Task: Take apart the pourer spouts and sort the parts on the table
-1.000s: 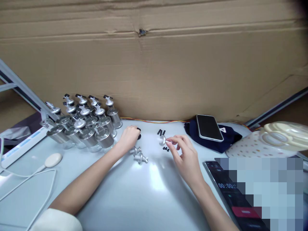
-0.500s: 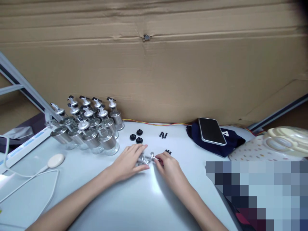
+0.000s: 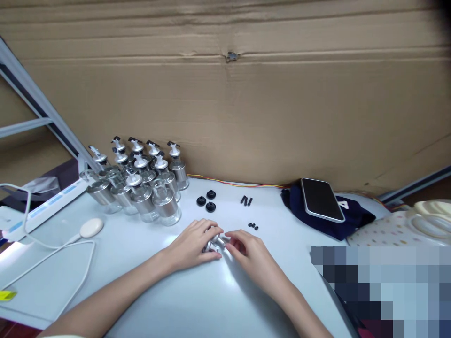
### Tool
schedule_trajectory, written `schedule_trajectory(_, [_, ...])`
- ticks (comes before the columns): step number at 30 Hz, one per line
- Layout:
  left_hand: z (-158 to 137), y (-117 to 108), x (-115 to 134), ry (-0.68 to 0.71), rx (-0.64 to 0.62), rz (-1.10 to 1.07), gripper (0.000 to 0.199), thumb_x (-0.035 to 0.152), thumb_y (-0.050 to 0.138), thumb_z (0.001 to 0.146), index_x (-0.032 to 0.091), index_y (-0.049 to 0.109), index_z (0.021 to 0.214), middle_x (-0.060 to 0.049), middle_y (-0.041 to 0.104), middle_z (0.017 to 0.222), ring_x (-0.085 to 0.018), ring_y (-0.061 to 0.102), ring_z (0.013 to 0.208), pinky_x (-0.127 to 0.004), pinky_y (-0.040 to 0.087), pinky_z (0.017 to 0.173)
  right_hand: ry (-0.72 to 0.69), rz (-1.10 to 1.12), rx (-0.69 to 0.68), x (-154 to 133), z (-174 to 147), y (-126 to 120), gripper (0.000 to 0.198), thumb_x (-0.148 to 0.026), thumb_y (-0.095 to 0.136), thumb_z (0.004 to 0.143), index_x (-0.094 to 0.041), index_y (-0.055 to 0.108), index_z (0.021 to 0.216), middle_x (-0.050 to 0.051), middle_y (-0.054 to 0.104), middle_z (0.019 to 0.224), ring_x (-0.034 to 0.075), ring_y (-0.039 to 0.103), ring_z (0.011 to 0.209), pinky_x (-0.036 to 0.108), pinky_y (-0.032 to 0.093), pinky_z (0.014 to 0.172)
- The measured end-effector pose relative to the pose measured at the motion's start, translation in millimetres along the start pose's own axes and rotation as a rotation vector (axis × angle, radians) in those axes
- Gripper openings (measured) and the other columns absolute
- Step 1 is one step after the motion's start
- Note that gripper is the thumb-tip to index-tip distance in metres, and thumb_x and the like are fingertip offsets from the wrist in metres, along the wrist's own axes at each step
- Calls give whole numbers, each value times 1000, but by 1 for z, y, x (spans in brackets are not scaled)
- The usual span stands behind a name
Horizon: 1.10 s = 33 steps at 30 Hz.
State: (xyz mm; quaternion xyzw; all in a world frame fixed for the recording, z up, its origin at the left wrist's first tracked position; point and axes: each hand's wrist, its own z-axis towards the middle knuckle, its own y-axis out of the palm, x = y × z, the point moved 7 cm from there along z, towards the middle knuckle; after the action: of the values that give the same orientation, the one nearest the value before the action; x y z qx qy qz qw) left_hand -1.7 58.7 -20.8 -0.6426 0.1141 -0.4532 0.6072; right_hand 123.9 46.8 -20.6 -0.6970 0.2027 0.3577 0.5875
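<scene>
On the white table, my left hand (image 3: 193, 244) curls its fingers and thumb around a small cluster of silver metal pourer tops (image 3: 214, 243). My right hand (image 3: 250, 249) pinches the near end of one of them at the cluster's right side; how many are there is hidden by the fingers. Just behind, three black round stoppers (image 3: 210, 206) lie together. Several short black tubes (image 3: 246, 201) and some tiny black caps (image 3: 252, 226) are beyond my right hand.
Several glass bottles with metal bands (image 3: 166, 206) crowd the left, many with pourers fitted. A white cable with a round pad (image 3: 91, 228) and a power strip (image 3: 52, 206) lie near them. Rightward are a phone (image 3: 322, 199) on dark cloth (image 3: 355, 216) and tape rolls (image 3: 435, 223). Cardboard (image 3: 225, 117) stands behind.
My right hand has brought its silver pourer top leftward against those in my left hand. The whole view has shifted slightly, so the table things appear farther right.
</scene>
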Motion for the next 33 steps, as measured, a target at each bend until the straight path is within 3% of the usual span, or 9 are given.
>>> schedule_trajectory(5, [0,4,7,22,-30,34,32,36,58,83,19,51,108,-6,61,103,-21,54,96,-33,41,81,-25,1,-67,-3,-2,3,17,-17,51,83,-17,67,87,5,67,83,17,60,74,29,45,70])
schedule_trajectory(18, [-1,-3,9,67,84,94,47,43,54,81,19,48,121,-9,58,115,-25,49,109,-41,32,94,5,0,-32,6,0,-5,23,-25,47,86,-15,64,98,7,65,89,20,61,79,32,45,74])
schedule_trajectory(33, [-2,0,8,67,92,139,37,37,52,85,18,51,117,-8,61,112,-23,50,109,-41,32,95,-21,86,-75,1,-1,-4,30,-27,40,88,-15,65,98,10,69,102,22,63,92,34,44,83])
